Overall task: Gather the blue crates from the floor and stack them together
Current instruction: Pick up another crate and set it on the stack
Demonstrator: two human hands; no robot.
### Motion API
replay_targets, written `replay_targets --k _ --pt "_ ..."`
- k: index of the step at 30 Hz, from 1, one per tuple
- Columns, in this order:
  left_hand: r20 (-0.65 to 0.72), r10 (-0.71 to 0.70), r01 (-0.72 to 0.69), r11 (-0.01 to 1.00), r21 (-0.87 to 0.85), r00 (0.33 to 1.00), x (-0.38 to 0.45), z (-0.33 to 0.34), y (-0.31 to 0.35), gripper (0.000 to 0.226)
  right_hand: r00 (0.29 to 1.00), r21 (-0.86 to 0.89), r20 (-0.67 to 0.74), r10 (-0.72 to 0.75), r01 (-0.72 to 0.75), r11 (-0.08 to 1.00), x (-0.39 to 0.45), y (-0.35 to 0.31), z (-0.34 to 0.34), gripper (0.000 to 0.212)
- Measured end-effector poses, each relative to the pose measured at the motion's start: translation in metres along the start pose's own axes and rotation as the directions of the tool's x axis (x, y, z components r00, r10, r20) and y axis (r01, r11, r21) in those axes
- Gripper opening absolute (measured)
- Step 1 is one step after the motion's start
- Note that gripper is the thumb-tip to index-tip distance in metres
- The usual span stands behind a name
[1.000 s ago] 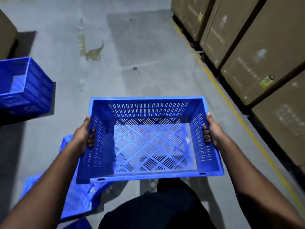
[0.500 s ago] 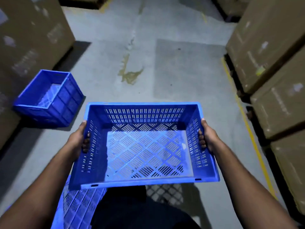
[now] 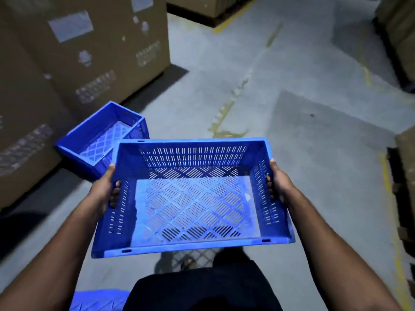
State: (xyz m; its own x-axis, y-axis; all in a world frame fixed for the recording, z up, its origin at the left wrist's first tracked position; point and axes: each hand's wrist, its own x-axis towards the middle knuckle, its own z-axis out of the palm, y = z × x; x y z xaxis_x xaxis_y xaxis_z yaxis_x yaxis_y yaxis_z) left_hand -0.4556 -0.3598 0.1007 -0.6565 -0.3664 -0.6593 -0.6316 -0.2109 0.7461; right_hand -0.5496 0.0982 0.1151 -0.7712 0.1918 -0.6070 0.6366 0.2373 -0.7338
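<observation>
Slatted blue plastic crate [image 3: 193, 196] carried above the grey concrete floor [image 3: 292, 122], left hand [image 3: 102, 190] and right hand [image 3: 279, 182] with fingers hooked through its side handles, second blue plastic crate [image 3: 101, 135] beyond on the floor, beside tall brown cardboard cartons [image 3: 74, 59]

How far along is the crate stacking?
Done: nothing looks stacked yet. In hand: one blue crate, empty, gripped by the left hand and right hand at its side handles. Left: set it into the second crate on the floor; another blue piece lies at the bottom edge.
</observation>
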Motion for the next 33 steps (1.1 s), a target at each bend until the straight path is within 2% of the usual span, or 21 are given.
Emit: replay_targets --k 9,13,19,24,30,33 --pt "-0.249 -0.019 -0.025 0.984 -0.176 0.968 0.136 -0.012 0.095 0.061 0.962 -0.134 0.261 -0.082 0.121 0.984 0.206 -0.190 0.127 0.062" --pt "-0.403 -0.072 -0.039 0.965 -0.259 0.912 0.177 -0.022 0.137 0.059 0.922 -0.208 0.369 -0.113 0.201 0.957 0.275 -0.279 0.201 0.060" --pt "-0.539 -0.173 -0.066 0.916 -0.395 0.824 0.223 -0.061 0.192 0.058 0.855 -0.317 0.504 -0.122 0.315 0.895 0.337 -0.402 0.331 0.061" --pt "-0.592 -0.256 -0.085 0.870 -0.486 0.764 0.289 -0.117 0.205 0.058 0.808 -0.383 0.583 -0.086 0.367 0.848 0.375 -0.455 0.462 0.058" --pt "-0.651 -0.271 -0.067 0.893 -0.445 0.709 0.386 -0.203 0.215 0.049 0.803 -0.453 0.593 -0.064 0.398 0.797 0.429 -0.487 0.610 0.062" --pt "-0.679 -0.283 -0.018 0.917 -0.400 0.677 0.433 -0.241 0.223 0.039 0.778 -0.459 0.624 -0.068 0.436 0.774 0.450 -0.504 0.673 0.053"
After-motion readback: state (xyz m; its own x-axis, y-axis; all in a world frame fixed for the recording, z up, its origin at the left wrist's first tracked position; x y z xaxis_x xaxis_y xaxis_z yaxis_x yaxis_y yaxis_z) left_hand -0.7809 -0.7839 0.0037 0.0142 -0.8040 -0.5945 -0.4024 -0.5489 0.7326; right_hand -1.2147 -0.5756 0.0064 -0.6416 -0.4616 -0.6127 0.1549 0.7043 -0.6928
